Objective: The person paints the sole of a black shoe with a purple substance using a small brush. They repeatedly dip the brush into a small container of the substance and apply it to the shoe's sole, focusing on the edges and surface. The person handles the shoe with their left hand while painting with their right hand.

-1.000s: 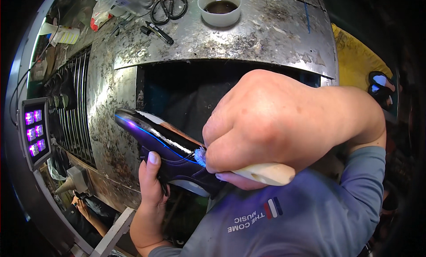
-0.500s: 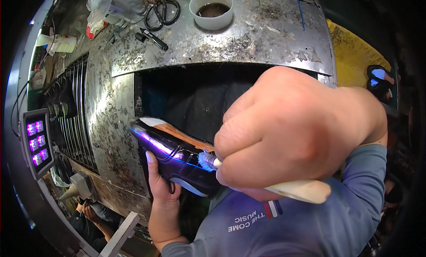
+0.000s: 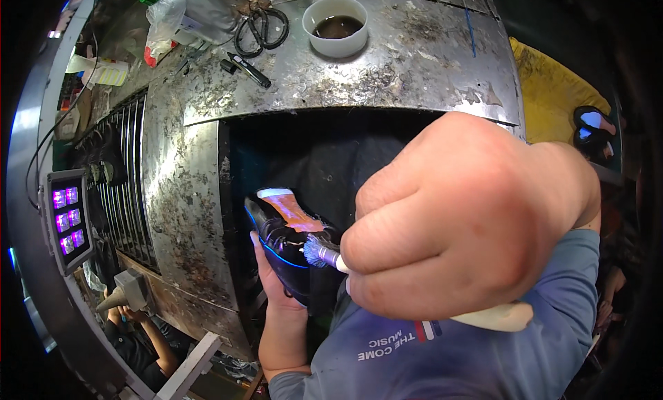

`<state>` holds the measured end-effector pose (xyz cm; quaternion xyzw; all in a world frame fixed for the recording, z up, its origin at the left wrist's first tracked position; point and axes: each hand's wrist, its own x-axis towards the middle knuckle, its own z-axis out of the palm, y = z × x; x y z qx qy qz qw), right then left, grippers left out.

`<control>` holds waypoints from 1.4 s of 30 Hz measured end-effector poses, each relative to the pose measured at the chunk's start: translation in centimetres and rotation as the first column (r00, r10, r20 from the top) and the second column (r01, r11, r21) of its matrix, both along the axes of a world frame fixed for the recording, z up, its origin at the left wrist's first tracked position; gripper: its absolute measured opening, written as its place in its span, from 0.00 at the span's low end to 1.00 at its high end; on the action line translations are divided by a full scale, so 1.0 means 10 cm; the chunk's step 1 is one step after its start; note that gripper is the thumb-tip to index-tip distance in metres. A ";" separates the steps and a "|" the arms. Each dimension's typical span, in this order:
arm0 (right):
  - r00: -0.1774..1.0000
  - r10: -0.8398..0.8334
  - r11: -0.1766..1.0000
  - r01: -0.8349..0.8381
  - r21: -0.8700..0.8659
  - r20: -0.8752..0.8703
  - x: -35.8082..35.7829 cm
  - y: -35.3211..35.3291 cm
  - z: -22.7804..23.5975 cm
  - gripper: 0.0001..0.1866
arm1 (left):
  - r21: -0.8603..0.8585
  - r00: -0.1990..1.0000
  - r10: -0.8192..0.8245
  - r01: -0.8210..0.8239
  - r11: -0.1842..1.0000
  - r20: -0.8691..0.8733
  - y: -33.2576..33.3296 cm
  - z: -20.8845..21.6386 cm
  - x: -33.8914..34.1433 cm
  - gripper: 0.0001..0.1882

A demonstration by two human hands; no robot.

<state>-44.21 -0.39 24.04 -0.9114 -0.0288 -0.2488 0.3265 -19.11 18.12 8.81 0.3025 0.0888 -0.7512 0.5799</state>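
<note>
A black shoe upper [image 3: 280, 242] with a brown and white sole face and a bright blue line along its side is tilted in front of me. My left hand [image 3: 273, 272] supports it from its near side, thumb along the edge and the other fingers hidden behind it. In my right hand [image 3: 449, 227] is a brush [image 3: 494, 318] with a pale handle, the fist closed round it. Its bluish bristles touch the black side of the shoe, close to the brown area. The right fist covers the shoe's right end.
On the worn metal bench [image 3: 407, 72] stand a white bowl [image 3: 338, 48] of dark liquid, black-handled scissors [image 3: 262, 35] and a marker [image 3: 250, 71]. A purple-lit lamp [image 3: 68, 220] is at left. Another person's hands [image 3: 128, 315] show at lower left. A yellow cloth [image 3: 552, 89] lies at right.
My left hand has turned the shoe, so more of its brown and white face shows and less of its side. The brush stays at the shoe, nearer the brown area. The view has shifted slightly.
</note>
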 end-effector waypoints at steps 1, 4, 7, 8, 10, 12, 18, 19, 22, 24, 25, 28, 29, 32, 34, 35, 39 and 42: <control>0.998 -0.013 1.000 0.015 -0.024 0.066 0.03 -0.01 -0.01 0.09 | -0.038 0.996 0.003 -0.006 0.999 -0.089 -0.01 -0.02 -0.01 0.37; 0.950 -0.137 0.991 0.134 0.030 0.280 0.04 -0.09 -0.12 0.07 | 0.040 0.981 0.038 -0.031 0.999 -0.189 -0.02 -0.20 0.03 0.30; 0.885 -0.325 0.945 0.314 0.088 0.332 0.02 -0.39 -0.21 0.08 | -0.009 0.973 -0.012 0.010 1.000 -0.230 0.08 -0.20 -0.06 0.38; 0.870 -0.409 0.910 0.411 0.052 0.275 0.00 -0.54 -0.19 0.09 | 0.054 0.820 0.041 -0.012 0.998 -0.572 0.12 -0.21 -0.08 0.41; 0.777 -0.626 0.780 0.623 0.059 0.070 -0.05 -0.76 -0.18 0.09 | -0.010 0.837 0.004 -0.011 1.000 -0.547 0.15 -0.27 -0.10 0.43; 0.649 -0.760 0.649 0.761 0.010 -0.039 -0.03 -1.07 -0.46 0.10 | 0.006 0.809 0.022 -0.023 1.000 -0.587 0.17 -0.31 -0.14 0.42; 0.418 -0.881 0.472 0.801 -0.369 -0.221 0.15 -1.48 -1.01 0.11 | 0.072 0.765 0.074 -0.036 0.997 -0.639 0.13 -0.27 -0.23 0.27; 0.395 -0.888 0.458 0.790 -0.406 -0.233 0.16 -1.50 -1.05 0.10 | 0.081 0.755 0.079 -0.034 0.996 -0.651 0.12 -0.27 -0.23 0.27; 0.451 -0.884 0.466 0.831 -0.303 -0.125 0.15 -1.47 -0.94 0.11 | 0.091 0.734 0.104 -0.058 0.994 -0.671 0.11 -0.25 -0.24 0.25; 0.483 -0.875 0.463 0.845 -0.268 0.010 0.09 -1.48 -0.89 0.11 | 0.085 0.722 0.099 -0.057 0.995 -0.684 0.09 -0.24 -0.26 0.24; 0.465 -0.884 0.459 0.837 -0.298 -0.056 0.10 -1.50 -0.91 0.11 | 0.078 0.717 0.094 -0.055 0.995 -0.691 0.07 -0.24 -0.27 0.24; 0.382 -0.898 0.439 0.800 -0.409 -0.217 0.06 -1.55 -1.09 0.11 | 0.086 0.705 0.087 -0.036 0.996 -0.704 0.04 -0.23 -0.29 0.22; 0.388 -0.899 0.437 0.814 -0.382 -0.202 0.07 -1.53 -1.08 0.11 | 0.094 0.700 0.097 -0.042 0.995 -0.707 0.05 -0.24 -0.29 0.22; 0.426 -0.904 0.418 0.861 -0.288 -0.038 0.03 -1.50 -0.99 0.12 | 0.072 0.686 0.081 -0.042 0.997 -0.724 0.06 -0.26 -0.31 0.21; 0.517 -0.855 0.512 0.854 -0.091 0.046 0.02 -1.34 -0.70 0.10 | 0.070 0.684 0.087 -0.052 0.996 -0.724 0.06 -0.24 -0.32 0.20; 0.541 -0.836 0.544 0.839 0.010 0.094 0.01 -1.24 -0.58 0.09 | 0.062 0.685 0.079 -0.050 0.997 -0.724 0.03 -0.23 -0.33 0.20; 0.467 -0.851 0.515 0.831 -0.210 -0.239 -0.04 -1.33 -0.82 0.11 | 0.057 0.674 0.077 -0.053 0.997 -0.734 0.00 -0.23 -0.34 0.20; 0.580 -0.814 0.581 0.814 -0.020 -0.041 0.02 -1.21 -0.80 0.12 | 0.034 0.684 0.066 -0.061 0.998 -0.726 0.00 -0.21 -0.34 0.21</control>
